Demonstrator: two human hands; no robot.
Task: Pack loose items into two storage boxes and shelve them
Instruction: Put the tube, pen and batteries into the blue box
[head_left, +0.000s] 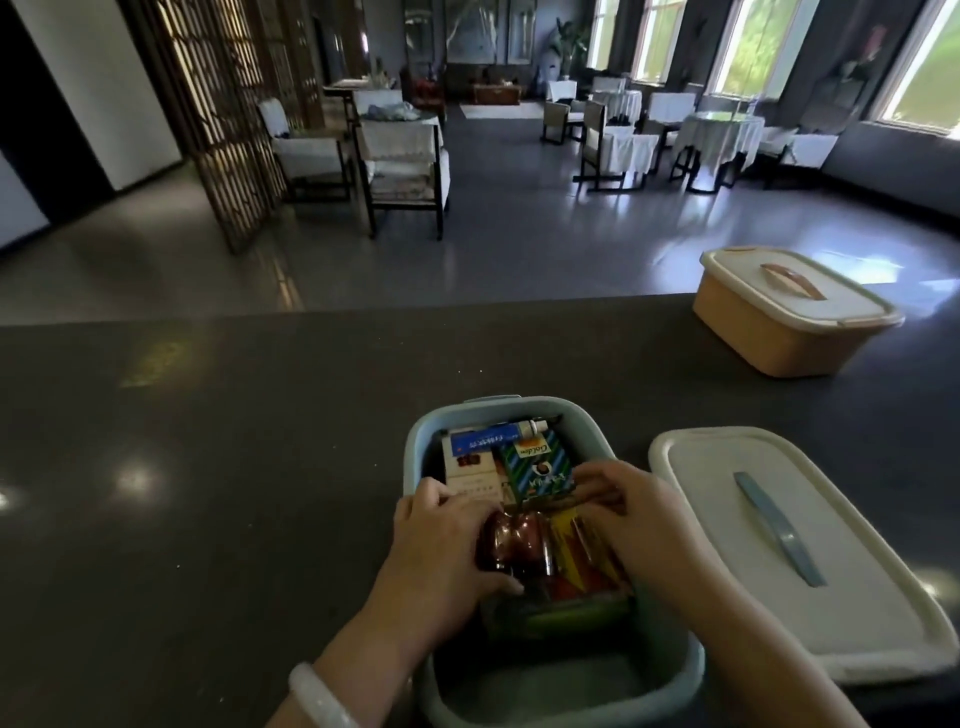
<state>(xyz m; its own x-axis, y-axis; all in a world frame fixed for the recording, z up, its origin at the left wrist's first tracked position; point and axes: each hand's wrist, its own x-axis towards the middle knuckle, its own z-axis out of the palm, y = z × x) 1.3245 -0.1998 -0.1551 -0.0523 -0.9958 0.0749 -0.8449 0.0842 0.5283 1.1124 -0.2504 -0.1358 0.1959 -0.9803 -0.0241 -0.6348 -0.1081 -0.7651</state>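
Head view: dark countertop (218, 441), dining room beyond.

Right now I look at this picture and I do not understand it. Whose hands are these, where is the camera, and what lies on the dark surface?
There is no machine here. A person wears the camera on the head, so it looks down on their own hands. Both the left hand and the right hand reach into an open blue box on the dark counter, touching packed items such as a green striped carton. Its white lid lies beside it to the right. Farther back stands a closed peach box.
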